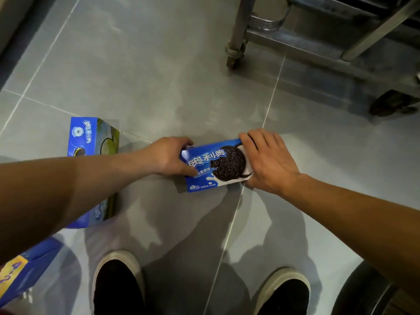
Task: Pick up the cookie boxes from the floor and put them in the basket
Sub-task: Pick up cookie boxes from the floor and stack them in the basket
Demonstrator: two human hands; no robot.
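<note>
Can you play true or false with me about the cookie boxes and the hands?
1. Both hands hold one cookie box. True: the left hand and right hand grip its ends.
2. That box is red. False: it is blue.
3. Another blue box stands on the floor to the left. True.
4. The person is barefoot. False: black shoes show.
5. A basket holds the box. False: no basket is visible.

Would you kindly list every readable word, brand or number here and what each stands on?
"奥利奥": front of the held cookie box.
"OREO": the cookie pictured on that box.
"经典原味": below that box's brand name.
"奥利奥": upright cookie box at left.
"4-2": yellow label, bottom left.
Small print on the held box: too small to read.
</note>
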